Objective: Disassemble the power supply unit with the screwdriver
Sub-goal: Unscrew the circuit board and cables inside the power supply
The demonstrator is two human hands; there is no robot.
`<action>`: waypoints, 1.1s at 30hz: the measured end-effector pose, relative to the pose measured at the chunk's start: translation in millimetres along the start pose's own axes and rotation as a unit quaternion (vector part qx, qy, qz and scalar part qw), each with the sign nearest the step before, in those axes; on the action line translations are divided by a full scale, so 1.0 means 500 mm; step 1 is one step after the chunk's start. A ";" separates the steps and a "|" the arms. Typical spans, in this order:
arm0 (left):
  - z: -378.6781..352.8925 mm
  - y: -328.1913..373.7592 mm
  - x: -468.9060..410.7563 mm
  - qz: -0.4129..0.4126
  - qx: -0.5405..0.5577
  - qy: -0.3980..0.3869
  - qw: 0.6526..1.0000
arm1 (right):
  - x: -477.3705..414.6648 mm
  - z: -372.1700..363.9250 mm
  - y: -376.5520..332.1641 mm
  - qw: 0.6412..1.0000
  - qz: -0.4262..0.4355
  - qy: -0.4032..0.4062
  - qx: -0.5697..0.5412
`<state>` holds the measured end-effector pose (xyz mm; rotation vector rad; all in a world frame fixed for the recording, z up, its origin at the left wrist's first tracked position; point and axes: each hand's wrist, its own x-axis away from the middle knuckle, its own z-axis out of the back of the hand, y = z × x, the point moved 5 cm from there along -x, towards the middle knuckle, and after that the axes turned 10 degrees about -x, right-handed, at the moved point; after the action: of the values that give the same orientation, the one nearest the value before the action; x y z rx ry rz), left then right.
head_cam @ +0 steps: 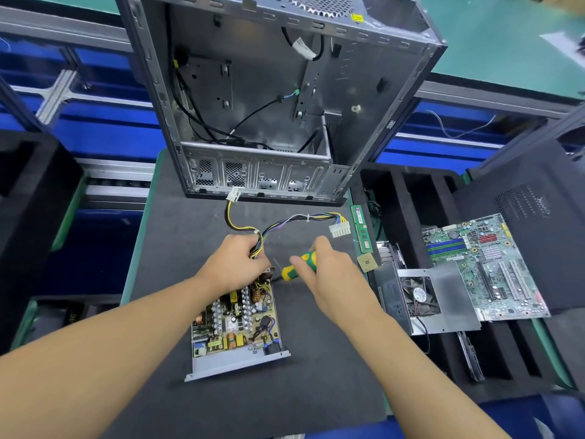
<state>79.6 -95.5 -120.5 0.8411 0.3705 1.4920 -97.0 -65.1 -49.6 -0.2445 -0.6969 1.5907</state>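
Observation:
The power supply unit [235, 324] lies opened on the dark mat, its circuit board with coils and capacitors showing inside a grey metal tray. My left hand [235, 264] grips the bundle of coloured cables [285, 221] where it leaves the board's far end. My right hand [329, 274] holds a green and yellow screwdriver [299, 264], its dark shaft pointing left toward the far right corner of the unit. The tip is hidden near my left hand. The cables end in a white connector [339, 229] lying on the mat.
An empty computer case [278, 99] stands open at the mat's far edge. To the right, on black foam trays, lie the supply's metal cover with fan [421, 299], a motherboard [484, 267], a RAM stick [361, 228] and a small chip [367, 262].

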 end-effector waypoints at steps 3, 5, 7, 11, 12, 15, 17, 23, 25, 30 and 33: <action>-0.001 0.002 0.002 0.001 0.002 -0.003 1.000 | 0.002 -0.004 0.003 1.000 0.000 0.004 -0.013; -0.001 0.003 0.002 0.001 0.002 -0.006 1.000 | 0.000 -0.006 0.004 1.000 -0.002 0.006 -0.020; -0.001 0.003 0.002 0.003 0.000 -0.004 1.000 | 0.000 -0.006 0.005 1.000 -0.001 0.006 -0.026; -0.001 0.002 -0.001 0.008 -0.002 0.002 1.000 | -0.001 -0.004 0.008 0.999 -0.005 0.010 -0.031; -0.001 0.001 -0.001 0.009 -0.002 0.000 1.000 | -0.001 -0.004 0.009 0.999 -0.008 0.010 -0.030; -0.003 -0.001 -0.002 0.010 -0.002 -0.004 1.000 | 0.000 -0.003 0.012 0.999 -0.016 0.006 -0.030; -0.003 -0.002 -0.003 0.011 0.000 -0.005 1.000 | 0.000 -0.001 0.012 0.999 -0.018 0.006 -0.037; -0.003 -0.003 -0.003 0.017 0.000 -0.012 1.000 | -0.003 0.003 0.012 0.999 -0.023 0.006 -0.041; -0.002 -0.002 -0.003 0.016 0.002 -0.012 1.000 | -0.003 0.004 0.013 0.999 -0.021 0.008 -0.039; -0.003 -0.001 -0.002 0.016 0.006 -0.013 1.000 | -0.003 0.008 0.013 0.999 -0.018 0.017 -0.039; -0.002 -0.001 -0.002 0.016 0.003 -0.008 1.000 | -0.001 0.012 0.014 0.999 -0.021 0.028 -0.039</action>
<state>79.1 -96.0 -121.8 0.8672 0.3510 1.5141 -106.1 -67.4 -48.8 -0.3288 -0.7173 1.5136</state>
